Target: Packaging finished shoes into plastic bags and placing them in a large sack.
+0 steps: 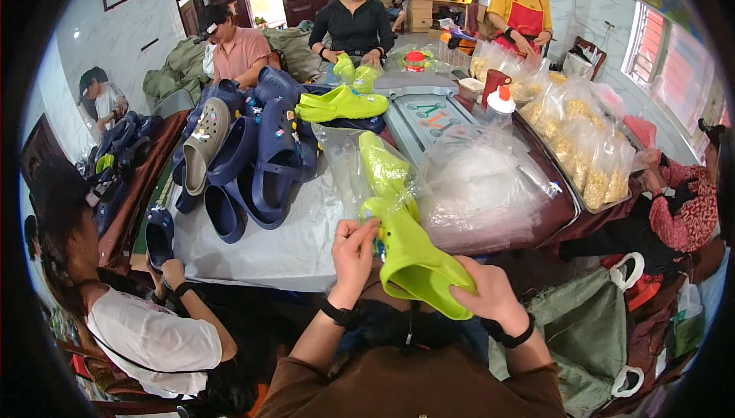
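Note:
A lime green clog is held in front of me by both hands, its opening toward me. My left hand pinches at its left side, where small coloured charms show beside the fingertips. My right hand grips the heel end, thumb at the rim of the opening. Just beyond its toe, on the table, another lime green clog lies in a clear plastic bag. Right of that sits a stack of clear plastic bags.
Navy clogs and a beige clog pile up at left. Grey folding stools and a tray of bagged yellow pieces stand beyond. A person in a white shirt works close at left. A green sack is at lower right.

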A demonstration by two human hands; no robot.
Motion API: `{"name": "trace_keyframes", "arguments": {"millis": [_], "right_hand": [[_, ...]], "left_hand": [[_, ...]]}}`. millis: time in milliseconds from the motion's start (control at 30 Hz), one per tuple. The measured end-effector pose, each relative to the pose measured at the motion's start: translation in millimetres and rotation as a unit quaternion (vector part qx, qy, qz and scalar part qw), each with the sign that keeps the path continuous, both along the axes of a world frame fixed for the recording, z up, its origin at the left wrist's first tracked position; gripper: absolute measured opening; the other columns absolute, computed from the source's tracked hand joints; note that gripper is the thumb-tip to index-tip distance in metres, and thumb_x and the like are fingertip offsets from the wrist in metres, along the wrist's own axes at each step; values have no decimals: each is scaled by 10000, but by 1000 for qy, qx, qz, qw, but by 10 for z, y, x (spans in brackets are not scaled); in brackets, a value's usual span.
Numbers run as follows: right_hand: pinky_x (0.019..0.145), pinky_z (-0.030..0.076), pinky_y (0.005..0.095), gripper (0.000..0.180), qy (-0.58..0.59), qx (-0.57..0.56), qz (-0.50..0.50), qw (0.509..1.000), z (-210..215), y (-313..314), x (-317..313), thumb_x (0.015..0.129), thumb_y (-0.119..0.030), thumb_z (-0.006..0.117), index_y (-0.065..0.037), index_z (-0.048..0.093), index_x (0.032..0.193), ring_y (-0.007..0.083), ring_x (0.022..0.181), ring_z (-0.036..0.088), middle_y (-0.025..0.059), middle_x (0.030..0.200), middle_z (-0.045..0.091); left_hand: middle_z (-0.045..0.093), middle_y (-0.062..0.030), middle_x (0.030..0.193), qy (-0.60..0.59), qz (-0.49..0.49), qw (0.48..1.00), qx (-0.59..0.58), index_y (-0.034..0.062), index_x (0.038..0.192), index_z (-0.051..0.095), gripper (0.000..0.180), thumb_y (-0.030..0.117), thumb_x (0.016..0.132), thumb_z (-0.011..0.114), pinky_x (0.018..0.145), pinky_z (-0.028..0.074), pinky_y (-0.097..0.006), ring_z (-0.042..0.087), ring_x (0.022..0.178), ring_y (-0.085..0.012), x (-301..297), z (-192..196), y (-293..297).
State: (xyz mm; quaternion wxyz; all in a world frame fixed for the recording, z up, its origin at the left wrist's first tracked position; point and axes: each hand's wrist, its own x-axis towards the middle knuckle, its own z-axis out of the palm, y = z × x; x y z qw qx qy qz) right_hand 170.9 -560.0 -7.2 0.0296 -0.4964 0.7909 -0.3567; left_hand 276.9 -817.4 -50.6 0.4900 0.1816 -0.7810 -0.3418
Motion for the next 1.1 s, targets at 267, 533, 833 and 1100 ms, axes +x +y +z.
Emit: {"name": "trace_keyframes", "arguments": {"millis": [267,533,833,1100], "right_hand": [[698,533,497,485,6,-27,-44,999,-11,-677,25,838,-340,658,-26,591,1202,416,770,673,213,832,692],[700,523,533,456,30,7,-112,993,-218,-1040,-20,810,-328,672,1,587,1115,445,771,661,243,811,677],[660,547,503,464,62,34,-111,991,-326,-1179,7,808,-339,712,35,527,1012,415,712,680,233,787,679],[760,538,500,533,-19,-54,-111,992,-687,-1920,-204,856,-356,702,71,517,1116,463,861,660,270,908,660]], "left_hand": [[569,-25,821,72,-41,988,131,22,1080,741,187,8,921,644,650,420,-249,523,726,-118,37,-48,-211],[573,-57,856,35,-8,996,80,26,1114,730,220,-3,921,628,648,424,-260,534,745,-152,112,16,-35],[617,-115,874,7,13,999,-38,36,1108,721,219,-2,914,627,658,492,-336,622,765,-253,187,107,94],[612,-152,869,-12,-61,995,-81,13,1084,706,219,-47,887,630,673,497,-356,615,764,-301,94,10,401]]}}
